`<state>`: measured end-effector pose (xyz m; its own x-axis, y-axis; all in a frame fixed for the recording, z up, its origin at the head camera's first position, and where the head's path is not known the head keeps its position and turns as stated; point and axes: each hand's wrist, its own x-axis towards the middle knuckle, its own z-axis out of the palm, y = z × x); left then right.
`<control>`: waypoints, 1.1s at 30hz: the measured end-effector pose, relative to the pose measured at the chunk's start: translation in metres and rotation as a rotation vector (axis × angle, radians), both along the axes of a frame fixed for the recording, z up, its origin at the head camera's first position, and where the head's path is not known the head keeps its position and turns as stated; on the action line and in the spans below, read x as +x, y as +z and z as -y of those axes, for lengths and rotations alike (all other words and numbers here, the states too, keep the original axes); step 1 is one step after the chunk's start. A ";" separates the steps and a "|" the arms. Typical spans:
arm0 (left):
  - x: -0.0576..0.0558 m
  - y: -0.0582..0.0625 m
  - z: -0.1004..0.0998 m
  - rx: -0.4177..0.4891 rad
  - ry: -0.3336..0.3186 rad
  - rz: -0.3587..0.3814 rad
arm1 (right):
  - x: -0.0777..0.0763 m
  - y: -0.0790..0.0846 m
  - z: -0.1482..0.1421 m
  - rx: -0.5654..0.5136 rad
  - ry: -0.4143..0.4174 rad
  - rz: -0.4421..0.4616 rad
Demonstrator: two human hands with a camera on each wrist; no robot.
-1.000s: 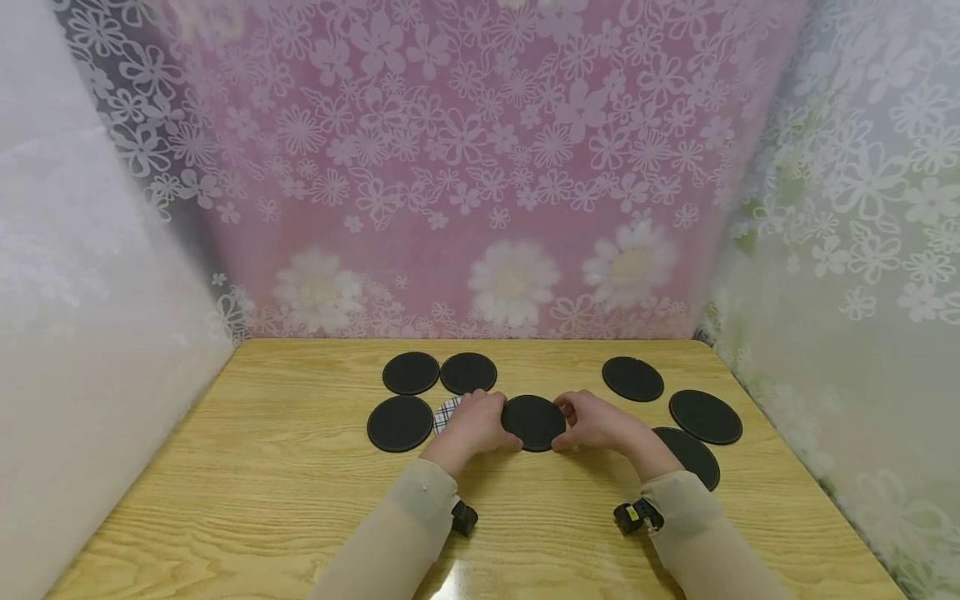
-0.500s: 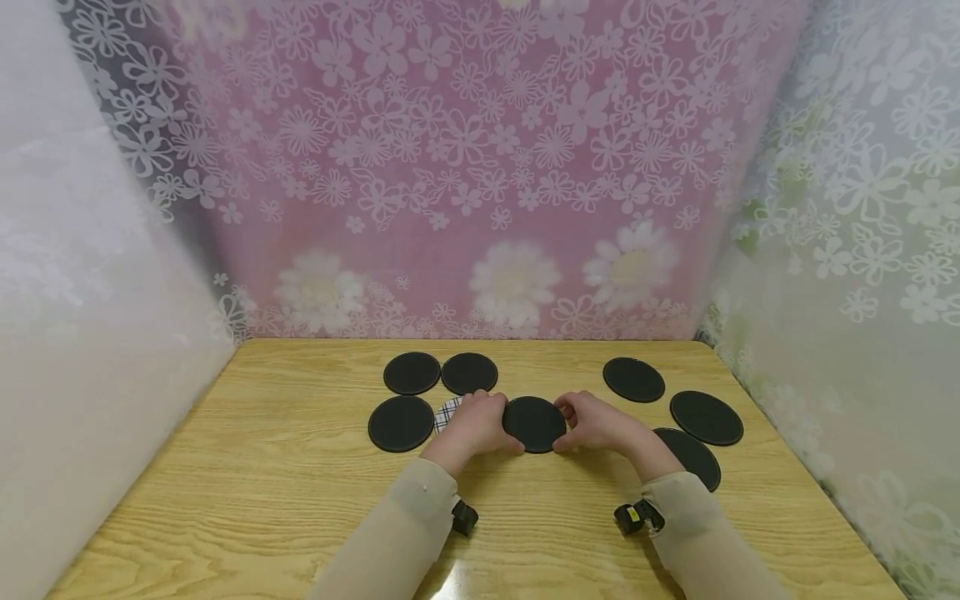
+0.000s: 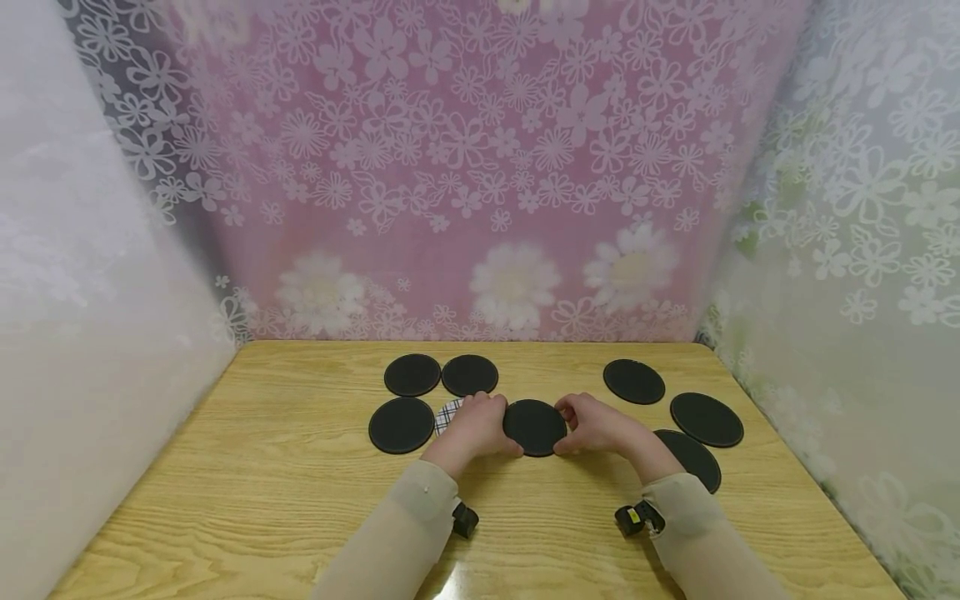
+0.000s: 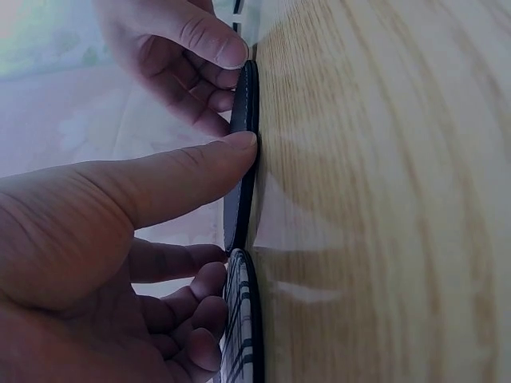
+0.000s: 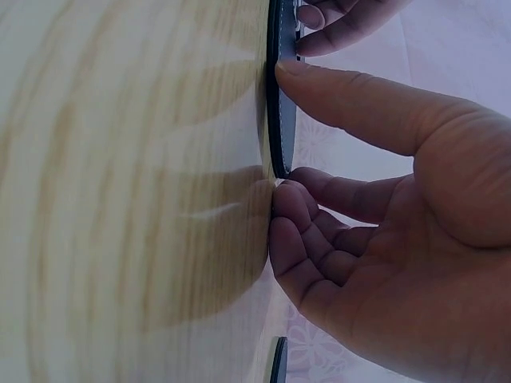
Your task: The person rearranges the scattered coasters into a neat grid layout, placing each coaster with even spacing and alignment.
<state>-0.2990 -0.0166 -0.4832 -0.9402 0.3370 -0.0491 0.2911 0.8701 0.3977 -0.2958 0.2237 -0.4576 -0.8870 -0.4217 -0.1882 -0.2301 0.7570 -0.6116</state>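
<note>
A round black coaster lies flat on the wooden table between the two hands. On its left rim the left hand grips with thumb and forefinger. The right hand holds the opposite rim, its thumb at the near edge and its forefinger curled at the far side. Under and beside the left hand is a white plaid coaster, partly hidden from the head view; the left hand's other fingers curl close to it. It sits edge to edge with the black one, or nearly so.
Three black coasters are grouped around the plaid one at left and behind. Another three lie spread at the right, one partly behind the right forearm. Flower-patterned sheets wall the table at the back and sides.
</note>
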 end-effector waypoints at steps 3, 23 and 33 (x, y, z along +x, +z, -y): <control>-0.011 -0.014 0.001 0.001 -0.005 -0.015 | -0.001 0.000 0.000 0.001 0.000 0.002; -0.012 -0.016 0.004 0.001 -0.013 0.018 | 0.002 -0.007 -0.002 -0.044 -0.030 -0.007; 0.019 0.031 0.005 0.063 -0.009 -0.024 | 0.011 0.001 -0.016 -0.024 -0.065 -0.097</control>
